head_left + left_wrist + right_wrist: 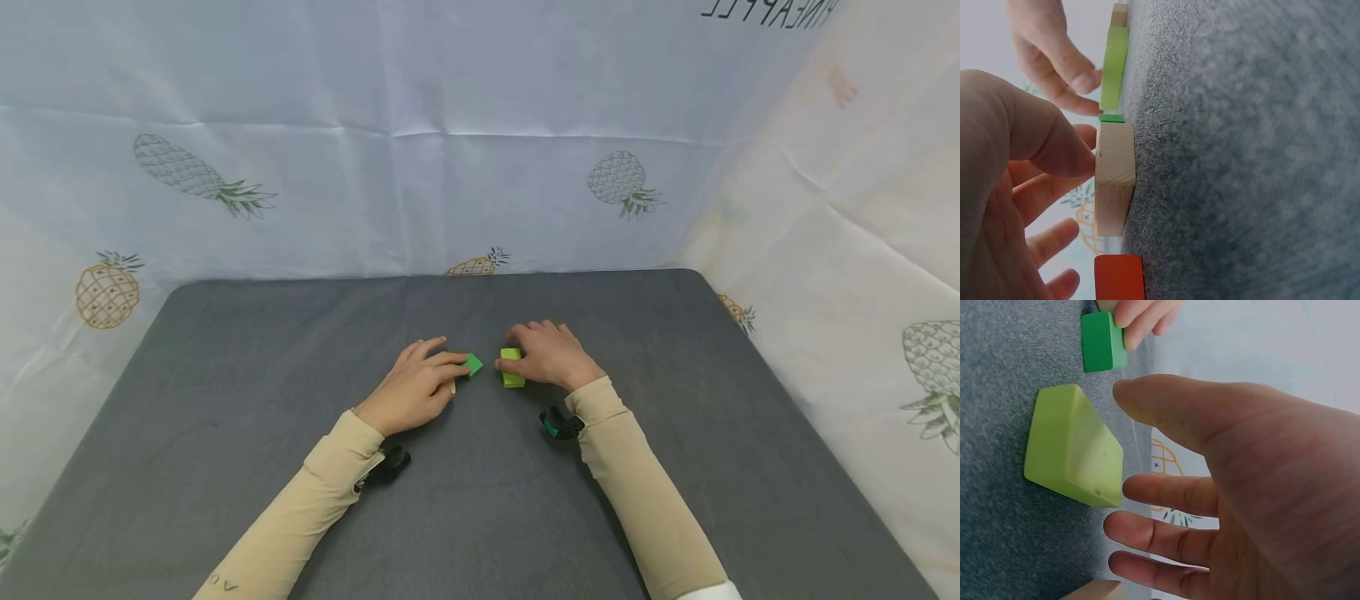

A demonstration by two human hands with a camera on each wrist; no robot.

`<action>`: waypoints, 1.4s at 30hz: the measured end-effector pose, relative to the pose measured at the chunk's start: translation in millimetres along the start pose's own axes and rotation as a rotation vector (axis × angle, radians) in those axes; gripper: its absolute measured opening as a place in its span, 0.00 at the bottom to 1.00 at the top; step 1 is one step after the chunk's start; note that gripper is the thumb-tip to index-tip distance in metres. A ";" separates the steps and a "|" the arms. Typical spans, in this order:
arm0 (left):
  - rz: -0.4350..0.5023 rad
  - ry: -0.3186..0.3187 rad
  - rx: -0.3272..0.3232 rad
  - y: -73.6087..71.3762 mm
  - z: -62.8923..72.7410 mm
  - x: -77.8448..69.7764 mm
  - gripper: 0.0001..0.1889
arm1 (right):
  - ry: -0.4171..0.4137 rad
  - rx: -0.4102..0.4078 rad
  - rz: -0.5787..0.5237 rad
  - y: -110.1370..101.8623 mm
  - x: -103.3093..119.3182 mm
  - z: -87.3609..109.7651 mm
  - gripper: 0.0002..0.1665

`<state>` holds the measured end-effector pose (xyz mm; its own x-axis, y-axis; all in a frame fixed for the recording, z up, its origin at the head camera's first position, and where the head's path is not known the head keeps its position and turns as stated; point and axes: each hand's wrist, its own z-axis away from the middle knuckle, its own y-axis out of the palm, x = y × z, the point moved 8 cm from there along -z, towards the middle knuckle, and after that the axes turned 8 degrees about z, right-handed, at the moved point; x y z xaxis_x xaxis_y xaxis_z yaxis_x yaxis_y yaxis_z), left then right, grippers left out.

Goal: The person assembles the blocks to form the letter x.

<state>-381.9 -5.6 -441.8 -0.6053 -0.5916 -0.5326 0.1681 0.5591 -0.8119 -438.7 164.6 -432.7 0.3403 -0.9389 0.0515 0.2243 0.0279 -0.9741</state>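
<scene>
My left hand reaches over a small green block, its fingertips at that block's top edge in the right wrist view. In the left wrist view its thumb is right at the upper edge of a plain wooden block. Below that block stands a red block, hidden under the hand in the head view. My right hand hovers over a yellow-green block, thumb spread away from the fingers. In the right wrist view the fingers are nearly straight beside this block, with nothing gripped.
A dark grey cloth covers the table. Another plain wooden block shows at the lower edge of the right wrist view. A white curtain printed with pineapples hangs behind the table's far edge. Both wrists wear black devices.
</scene>
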 end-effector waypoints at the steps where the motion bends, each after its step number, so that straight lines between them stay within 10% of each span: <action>1: 0.001 0.003 -0.001 -0.1 -0.2 -0.2 0.17 | -0.002 0.001 0.004 1.0 0.5 -0.4 0.35; 42: 0.017 -0.020 0.009 2.1 0.5 0.0 0.17 | -0.098 0.039 -0.008 6.8 14.9 0.3 0.28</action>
<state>-381.1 -4.7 -443.6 -0.5865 -0.5936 -0.5511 0.1856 0.5638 -0.8048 -431.8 150.9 -438.4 0.4253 -0.9013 0.0819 0.2622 0.0361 -0.9643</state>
